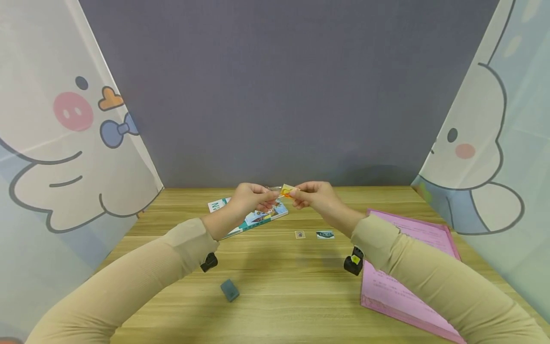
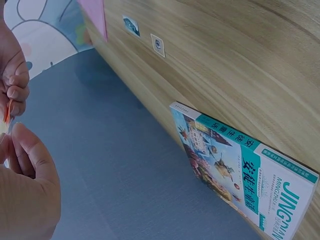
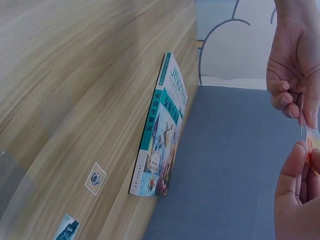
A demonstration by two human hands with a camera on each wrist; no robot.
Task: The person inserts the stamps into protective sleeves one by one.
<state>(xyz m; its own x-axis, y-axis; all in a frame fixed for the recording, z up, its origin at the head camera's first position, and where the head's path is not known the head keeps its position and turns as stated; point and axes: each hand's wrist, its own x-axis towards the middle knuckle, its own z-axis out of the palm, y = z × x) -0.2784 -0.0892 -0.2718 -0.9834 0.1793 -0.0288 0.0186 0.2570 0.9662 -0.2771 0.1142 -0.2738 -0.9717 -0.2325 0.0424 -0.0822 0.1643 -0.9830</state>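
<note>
Both hands meet over the far part of the table. My right hand (image 1: 315,196) pinches a small yellow-and-orange stamp-like piece (image 1: 286,190) between thumb and fingers. My left hand (image 1: 253,198) pinches a thin clear plastic piece (image 3: 302,112) close against it; I cannot tell exactly what this clear piece is. Fingertips of the two hands almost meet in the left wrist view. On the table below lie two small stamp-like pictures, a square one (image 1: 300,234) with a round emblem and a teal landscape one (image 1: 325,234).
A picture-covered book (image 1: 262,217) with a teal spine lies behind the left hand. Under the right forearm is a pink document folder (image 1: 386,291). A dark grey block (image 1: 229,290) sits nearer on the left. A grey panel (image 1: 275,95) closes off the table's back.
</note>
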